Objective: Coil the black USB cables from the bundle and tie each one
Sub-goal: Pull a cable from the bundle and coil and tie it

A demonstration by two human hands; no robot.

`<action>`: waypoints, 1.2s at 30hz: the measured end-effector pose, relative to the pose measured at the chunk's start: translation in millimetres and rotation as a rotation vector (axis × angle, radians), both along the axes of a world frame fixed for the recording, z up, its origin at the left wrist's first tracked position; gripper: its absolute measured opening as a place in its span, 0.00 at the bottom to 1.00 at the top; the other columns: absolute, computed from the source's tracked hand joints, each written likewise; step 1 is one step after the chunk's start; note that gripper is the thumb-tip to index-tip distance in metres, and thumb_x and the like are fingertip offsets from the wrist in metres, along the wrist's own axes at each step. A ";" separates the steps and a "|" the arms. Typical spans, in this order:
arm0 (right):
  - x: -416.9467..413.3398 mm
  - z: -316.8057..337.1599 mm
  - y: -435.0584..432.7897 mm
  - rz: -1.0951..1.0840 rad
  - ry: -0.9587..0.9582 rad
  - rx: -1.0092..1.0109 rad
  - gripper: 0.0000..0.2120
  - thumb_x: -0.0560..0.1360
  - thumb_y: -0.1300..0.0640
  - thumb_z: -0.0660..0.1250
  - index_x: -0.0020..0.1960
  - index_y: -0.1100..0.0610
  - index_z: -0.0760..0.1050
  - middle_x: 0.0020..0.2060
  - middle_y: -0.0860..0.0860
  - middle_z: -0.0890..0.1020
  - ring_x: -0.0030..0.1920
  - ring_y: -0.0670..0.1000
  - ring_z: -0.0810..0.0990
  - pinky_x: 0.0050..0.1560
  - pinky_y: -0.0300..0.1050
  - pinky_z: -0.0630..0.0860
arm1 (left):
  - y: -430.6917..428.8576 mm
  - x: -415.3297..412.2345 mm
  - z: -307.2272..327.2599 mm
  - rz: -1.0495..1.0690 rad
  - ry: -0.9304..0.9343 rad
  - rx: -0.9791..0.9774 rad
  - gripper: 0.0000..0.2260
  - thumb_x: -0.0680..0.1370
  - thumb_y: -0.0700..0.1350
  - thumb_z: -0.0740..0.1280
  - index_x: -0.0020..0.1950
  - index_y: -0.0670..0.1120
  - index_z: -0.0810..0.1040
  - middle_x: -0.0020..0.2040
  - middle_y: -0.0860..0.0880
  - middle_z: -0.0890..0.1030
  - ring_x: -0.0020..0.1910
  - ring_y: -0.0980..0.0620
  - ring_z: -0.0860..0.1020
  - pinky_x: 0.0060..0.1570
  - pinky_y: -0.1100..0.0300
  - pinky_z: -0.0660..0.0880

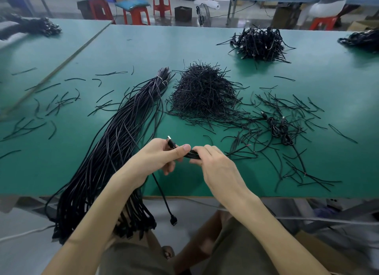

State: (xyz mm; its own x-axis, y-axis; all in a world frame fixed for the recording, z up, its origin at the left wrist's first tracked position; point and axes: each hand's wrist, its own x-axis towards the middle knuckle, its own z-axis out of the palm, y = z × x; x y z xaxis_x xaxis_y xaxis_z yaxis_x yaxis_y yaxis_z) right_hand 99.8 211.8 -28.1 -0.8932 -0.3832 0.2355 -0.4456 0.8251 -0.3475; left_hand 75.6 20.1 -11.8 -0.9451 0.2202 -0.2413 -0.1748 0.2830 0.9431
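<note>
Black USB cables [114, 149] and black twist ties [203, 94] sprawl over a green table [307, 86] (plain, unpatterned); red stools [136, 15] stand behind.

The head camera looks forward and down (wide-angle, close) at left hand [162, 157], right hand [215, 164] and table [143, 49].

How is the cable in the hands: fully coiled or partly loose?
Partly loose: the left hand and right hand grip a coil, but its tail hangs below the table.
</note>
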 end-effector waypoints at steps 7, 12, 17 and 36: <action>1.0 -4.0 1.9 -0.016 0.020 0.070 0.12 0.79 0.69 0.62 0.58 0.57 0.76 0.47 0.50 0.79 0.50 0.53 0.76 0.41 0.51 0.77 | -6.7 -2.0 6.4 -0.048 0.075 -0.078 0.24 0.69 0.63 0.74 0.55 0.46 0.78 0.36 0.51 0.83 0.28 0.52 0.75 0.28 0.61 0.72; 2.6 -2.9 2.8 0.028 0.002 0.098 0.14 0.78 0.70 0.60 0.58 0.57 0.76 0.48 0.51 0.78 0.51 0.53 0.76 0.41 0.49 0.76 | -9.9 1.0 14.4 -0.360 0.118 -0.293 0.18 0.78 0.64 0.62 0.50 0.51 0.80 0.34 0.53 0.80 0.30 0.55 0.75 0.32 0.61 0.72; 1.7 -3.3 2.9 0.023 -0.013 0.098 0.12 0.80 0.67 0.58 0.58 0.55 0.74 0.49 0.49 0.78 0.52 0.51 0.75 0.42 0.46 0.72 | 2.8 2.5 12.2 -0.506 0.196 -0.450 0.17 0.85 0.57 0.55 0.43 0.51 0.75 0.29 0.61 0.78 0.26 0.59 0.72 0.33 0.66 0.69; -13.6 -11.7 28.6 -0.195 0.347 -0.236 0.17 0.77 0.57 0.72 0.63 0.61 0.76 0.60 0.55 0.75 0.61 0.53 0.69 0.66 0.46 0.69 | -3.6 -17.3 -25.3 0.165 0.220 0.016 0.19 0.88 0.51 0.54 0.39 0.45 0.69 0.27 0.55 0.62 0.23 0.53 0.58 0.24 0.60 0.55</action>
